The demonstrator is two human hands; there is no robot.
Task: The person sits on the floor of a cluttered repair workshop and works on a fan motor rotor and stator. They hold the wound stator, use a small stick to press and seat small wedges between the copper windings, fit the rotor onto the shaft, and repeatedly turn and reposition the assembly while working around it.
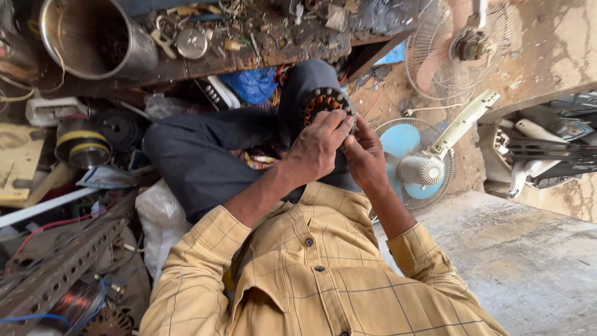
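Both hands work at a motor stator resting on the person's knee.

The left hand grips the round stator with its copper windings, fingers curled over its rim; the right hand pinches at its lower edge, perhaps on a wire, though that is hard to make out. A blue table fan lies just beside on the floor, a steel pot on the cluttered worktop beyond.
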